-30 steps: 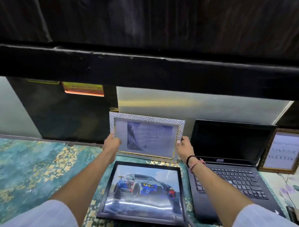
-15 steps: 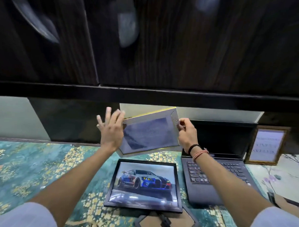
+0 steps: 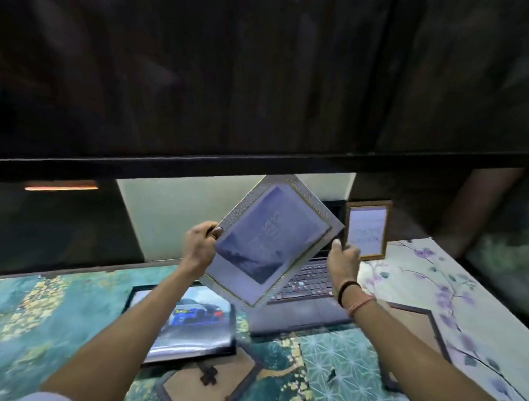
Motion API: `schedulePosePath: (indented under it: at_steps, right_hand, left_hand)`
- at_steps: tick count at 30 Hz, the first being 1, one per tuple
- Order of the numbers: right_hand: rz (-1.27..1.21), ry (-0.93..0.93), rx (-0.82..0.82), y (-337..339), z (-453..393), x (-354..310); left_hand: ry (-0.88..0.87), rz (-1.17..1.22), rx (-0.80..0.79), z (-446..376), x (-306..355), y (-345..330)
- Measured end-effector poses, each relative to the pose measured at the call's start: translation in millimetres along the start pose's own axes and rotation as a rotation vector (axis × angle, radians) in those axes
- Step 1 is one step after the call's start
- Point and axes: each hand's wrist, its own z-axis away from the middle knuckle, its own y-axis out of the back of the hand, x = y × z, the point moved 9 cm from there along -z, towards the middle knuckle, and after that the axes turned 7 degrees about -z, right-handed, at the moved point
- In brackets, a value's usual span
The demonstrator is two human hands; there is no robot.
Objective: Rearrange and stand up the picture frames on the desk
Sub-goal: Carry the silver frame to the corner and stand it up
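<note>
Silver frame (image 3: 272,241) is held in the air above the laptop (image 3: 304,296), tilted on one corner. Left hand (image 3: 199,247) grips its left corner; right hand (image 3: 344,260) grips its right corner. Progress: one gold frame (image 3: 367,229) stands near the far edge of the surface (image 3: 25,305). Car frame (image 3: 188,321) lies flat near the front edge; two more frames lie face down. By my judgement, most of the job remains.

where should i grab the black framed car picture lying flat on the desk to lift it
Take the black-framed car picture by its right edge, coming from the right. It lies flat, so only the thin rim offers a pinch; the left forearm crosses its near-left corner. Both hands, left hand and right hand, hold the silver textured frame.
</note>
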Motion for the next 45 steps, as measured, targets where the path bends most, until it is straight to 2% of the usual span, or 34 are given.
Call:
schedulePosePath:
  at_steps: [5, 7, 10, 15, 20, 24, 27, 31, 38, 45]
  right_hand:
    - [0.064, 0.021, -0.166, 77, -72, 60]
    - [0.086, 0.059, -0.16, 120, -132, 87]
    - [0.12, 0.135, -0.105, 194, -183, 62]
    - [0.169, 0.221, -0.108, 262, -322, 49]
    - [0.26, 0.29, -0.119, 271, -452, 29]
    - [0.286, 0.292, -0.168, 269, -525, 34]
    - [0.278, 0.31, -0.164, 289, -510, 12]
    - [0.28, 0.285, -0.195, 298, -520, 30]
    - [0.249, 0.307, -0.322, 278, -521, 46]
    - [0.246, 0.36, -0.329, 260, -540, 48]
  left_hand:
    - [0.157, 0.284, -0.093, 46, 56, -138]
    - [0.209, 0.414, -0.122, 63, 84, -203]
    - [0.269, 0.488, -0.131, 80, 129, -288]
    - [0.247, 0.411, -0.13, 70, 216, -397]
    - [0.267, 0.184, -0.126, 31, 276, -473]
    - [0.311, 0.137, -0.149, 8, 299, -517]
    - [0.347, 0.134, -0.127, -1, 306, -543]
    - [0.379, 0.102, -0.127, -5, 301, -576]
    - [0.453, 0.12, -0.065, -1, 279, -596]
    - [0.454, 0.136, -0.041, -15, 273, -603]
